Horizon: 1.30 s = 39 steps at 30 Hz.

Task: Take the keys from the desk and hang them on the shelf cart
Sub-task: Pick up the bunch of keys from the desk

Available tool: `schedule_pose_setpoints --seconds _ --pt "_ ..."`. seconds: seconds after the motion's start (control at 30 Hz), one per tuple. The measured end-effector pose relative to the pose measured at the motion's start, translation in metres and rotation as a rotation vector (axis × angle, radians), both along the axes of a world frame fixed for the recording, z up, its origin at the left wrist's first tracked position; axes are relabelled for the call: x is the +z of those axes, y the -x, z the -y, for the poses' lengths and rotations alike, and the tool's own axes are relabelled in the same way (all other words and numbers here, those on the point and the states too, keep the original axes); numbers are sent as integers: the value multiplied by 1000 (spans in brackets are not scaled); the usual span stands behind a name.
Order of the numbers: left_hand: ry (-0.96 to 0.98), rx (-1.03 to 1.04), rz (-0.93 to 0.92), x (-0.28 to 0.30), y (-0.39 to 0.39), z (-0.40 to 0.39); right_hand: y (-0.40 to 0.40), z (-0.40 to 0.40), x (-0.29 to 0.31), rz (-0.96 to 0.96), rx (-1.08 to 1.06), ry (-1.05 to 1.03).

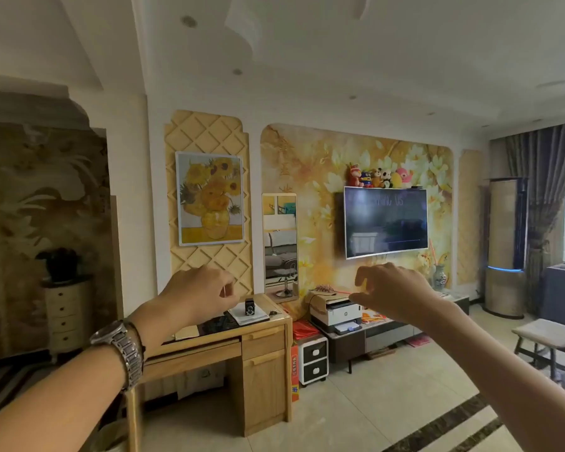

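Desk (265, 360): light wood. Painting (210, 198): yellow sunflowers. Wall panel (206, 132): cream diamond lattice. Wristwatch (121, 350): silver. Curtain (548, 177): grey-brown.

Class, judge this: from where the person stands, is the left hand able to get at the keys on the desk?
Probably not yet: the left hand hovers raised, short of the desk, though nothing blocks the small dark keys near its right edge.

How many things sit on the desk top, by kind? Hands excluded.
Small black camera: 1
White book or pad under the camera: 1
Dark keyboard-like slab: 1
Small dark bunch, likely the keys, near the desk's right edge: 1
Tan flat sheet: 1
Total: 5
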State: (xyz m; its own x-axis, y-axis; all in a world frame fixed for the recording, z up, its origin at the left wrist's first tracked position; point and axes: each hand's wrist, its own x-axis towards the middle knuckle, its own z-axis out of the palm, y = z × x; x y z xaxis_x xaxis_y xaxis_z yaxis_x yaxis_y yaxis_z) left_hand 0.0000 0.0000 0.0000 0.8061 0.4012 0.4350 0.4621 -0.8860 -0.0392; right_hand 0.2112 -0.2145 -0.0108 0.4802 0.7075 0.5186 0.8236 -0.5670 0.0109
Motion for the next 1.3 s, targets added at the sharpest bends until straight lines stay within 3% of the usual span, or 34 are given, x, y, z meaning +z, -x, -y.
schedule_pose_setpoints --seconds 0.47,0.97,1.3 --pt "9 44 -50 -29 -80 -53 -74 -57 -24 -11 33 58" --pt "7 6 -122 -37 -215 -296 -195 -289 -35 -93 -38 77" --pt "51 -43 -132 -60 -329 -413 -296 -406 -54 -86 -55 102"
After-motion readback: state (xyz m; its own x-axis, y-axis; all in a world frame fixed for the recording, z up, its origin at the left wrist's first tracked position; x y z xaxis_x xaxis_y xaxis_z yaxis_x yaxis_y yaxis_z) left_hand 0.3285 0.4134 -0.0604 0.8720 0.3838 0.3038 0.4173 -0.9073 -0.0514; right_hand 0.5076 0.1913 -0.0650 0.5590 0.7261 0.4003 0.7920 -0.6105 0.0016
